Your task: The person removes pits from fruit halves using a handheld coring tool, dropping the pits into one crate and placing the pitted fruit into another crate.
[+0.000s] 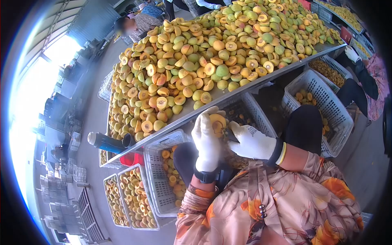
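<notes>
In my white-gloved left hand (pixel 206 141) I hold a yellow peach half (pixel 217 121), its cut face showing between my thumb and raised fingers. My right hand (pixel 255 143), also gloved in white, is closed right beside the fruit. Its fingertips grip something small and dark, which I cannot make out. Both hands are in front of the table edge, above my lap. Ahead of them, a large heap of peaches (pixel 188 67), many cut in half, covers the table.
The metal table edge (pixel 241 90) runs diagonally before me. A crate of peach halves (pixel 149 179) stands left of my knees and another crate (pixel 341 122) on the right. A blue flask (pixel 107 141) lies at the table's left corner. Co-workers (pixel 373 81) sit around.
</notes>
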Demonstrator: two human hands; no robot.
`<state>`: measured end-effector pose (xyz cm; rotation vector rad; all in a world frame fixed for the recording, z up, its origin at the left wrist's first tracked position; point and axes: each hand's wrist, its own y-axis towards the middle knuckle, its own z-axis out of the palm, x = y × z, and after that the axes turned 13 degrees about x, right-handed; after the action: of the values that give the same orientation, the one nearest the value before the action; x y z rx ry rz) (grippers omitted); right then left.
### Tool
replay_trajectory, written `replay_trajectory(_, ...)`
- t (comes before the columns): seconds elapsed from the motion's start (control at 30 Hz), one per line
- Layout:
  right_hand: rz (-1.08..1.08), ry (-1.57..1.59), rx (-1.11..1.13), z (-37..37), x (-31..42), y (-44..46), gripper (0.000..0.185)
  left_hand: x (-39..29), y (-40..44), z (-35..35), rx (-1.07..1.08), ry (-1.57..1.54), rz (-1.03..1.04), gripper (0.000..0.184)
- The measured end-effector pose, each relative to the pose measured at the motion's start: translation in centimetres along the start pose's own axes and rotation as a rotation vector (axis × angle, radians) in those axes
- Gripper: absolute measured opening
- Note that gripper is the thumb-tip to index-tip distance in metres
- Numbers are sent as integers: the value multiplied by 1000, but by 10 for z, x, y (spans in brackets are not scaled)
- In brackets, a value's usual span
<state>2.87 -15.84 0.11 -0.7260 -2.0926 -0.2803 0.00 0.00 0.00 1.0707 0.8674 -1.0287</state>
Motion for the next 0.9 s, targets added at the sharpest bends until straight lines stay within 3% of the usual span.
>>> replay_trajectory(0.17, -137, 119, 41, 10, 13, -13, 43, -7, -21, 2, -25, 228, 207, 48)
replay_trajectory(0.23, -228, 104, -24, 6, 17, -12, 43, -14, -20, 6, -13, 169, 178, 45)
replay_trajectory(0.3, -171, -10, -108, 7, 18, -13, 34, -17, -16, 7, 0, 241, 293, 39)
replay_trajectory(0.37, -217, -34, -173, 9, 18, -13, 32, -10, -17, 13, -34, 110, 312, 33)
replay_trajectory(0.63, -116, 72, 154, 2, 30, -2, 41, -14, -21, 0, -101, 218, 317, 27)
replay_trajectory(0.67, 152, 234, 287, -6, 45, -3, 40, -11, -20, -1, -86, 199, 338, 27)
replay_trajectory(0.77, 273, 571, 486, -17, 36, -5, 20, -18, -19, -11, 61, 167, 307, 30)
replay_trajectory(0.87, 216, 1008, 496, -14, 36, -5, 19, -14, -13, -13, 171, -55, 184, 35)
replay_trajectory(0.9, 221, 1207, 608, -18, 28, -3, 21, -13, -12, -9, 208, -207, 103, 37)
